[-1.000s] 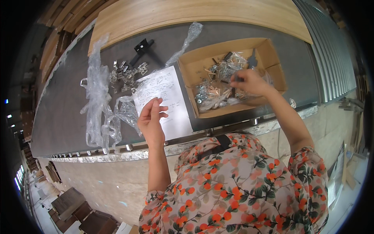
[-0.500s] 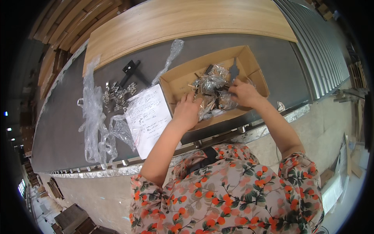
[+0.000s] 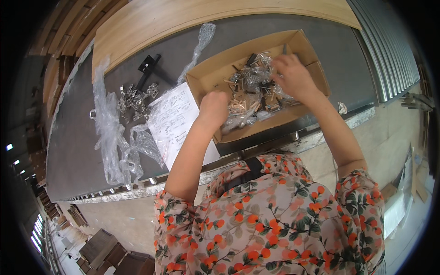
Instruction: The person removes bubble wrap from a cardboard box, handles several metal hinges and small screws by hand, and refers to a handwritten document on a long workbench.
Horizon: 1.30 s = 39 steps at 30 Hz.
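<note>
While boxed, hands [image 3: 256, 94] amid hardware [image 3: 252, 94].

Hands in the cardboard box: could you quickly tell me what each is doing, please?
Left hand: curled among bagged hardware; grip cannot be told.
Right hand: on the hardware, grip cannot be told.

Cardboard box [image 3: 306, 46] on the grey table [image 3: 78, 151], holding bagged fittings [image 3: 250, 94]. Both hands inside the box: left hand [image 3: 213, 110] near its front-left corner, right hand [image 3: 293, 78] toward its right. Instruction sheet [image 3: 176, 121] left of the box; plastic wrap [image 3: 110, 133] and metal brackets [image 3: 135, 96] farther left.
</note>
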{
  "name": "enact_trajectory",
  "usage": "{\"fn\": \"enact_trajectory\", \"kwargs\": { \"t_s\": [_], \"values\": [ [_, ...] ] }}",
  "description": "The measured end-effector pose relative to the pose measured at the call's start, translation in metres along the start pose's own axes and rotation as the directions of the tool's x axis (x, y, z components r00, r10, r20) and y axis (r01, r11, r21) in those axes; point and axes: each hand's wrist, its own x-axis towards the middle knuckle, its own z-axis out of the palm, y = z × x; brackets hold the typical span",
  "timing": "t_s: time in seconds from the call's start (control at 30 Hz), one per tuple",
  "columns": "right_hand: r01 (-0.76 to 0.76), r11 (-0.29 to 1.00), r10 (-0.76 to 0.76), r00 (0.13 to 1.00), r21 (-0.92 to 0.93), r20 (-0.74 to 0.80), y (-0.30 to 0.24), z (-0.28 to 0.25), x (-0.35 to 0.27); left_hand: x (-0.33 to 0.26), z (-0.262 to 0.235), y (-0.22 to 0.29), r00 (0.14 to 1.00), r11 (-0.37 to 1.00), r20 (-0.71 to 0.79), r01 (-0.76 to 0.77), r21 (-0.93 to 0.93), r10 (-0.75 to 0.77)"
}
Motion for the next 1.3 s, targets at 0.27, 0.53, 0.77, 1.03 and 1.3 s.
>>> {"fn": "enact_trajectory", "kwargs": {
  "t_s": [0.27, 0.53, 0.77, 1.03, 1.3],
  "values": [
    [0.020, 0.887, -0.279, 0.821, 0.462, 0.499, -0.067, 0.029, 0.016, 0.008, -0.035, -0.008, 0.981, 0.960, -0.176, 0.027, -0.279, -0.079],
    [-0.369, 0.680, -0.087, 0.818, 0.634, 0.569, -0.074, 0.031, 0.033, 0.014, -0.043, -0.011, 0.979, 0.816, -0.078, 0.110, -0.567, -0.187],
    [-0.563, 0.288, -0.091, 0.789, 0.775, 0.607, -0.050, 0.017, 0.021, 0.006, -0.042, -0.009, 0.970, 0.369, 0.045, 0.134, -0.920, -0.239],
    [-0.546, 0.174, -0.076, 0.823, 0.820, 0.564, -0.048, -0.035, 0.010, -0.018, -0.033, 0.036, 0.980, -0.174, 0.083, 0.052, -0.983, -0.180],
    [-0.408, 0.096, -0.030, 0.910, 0.908, 0.413, -0.066, -0.039, -0.002, -0.039, -0.022, 0.041, 0.959, -0.257, -0.050, -0.125, -0.958, -0.278]
  ]
}}
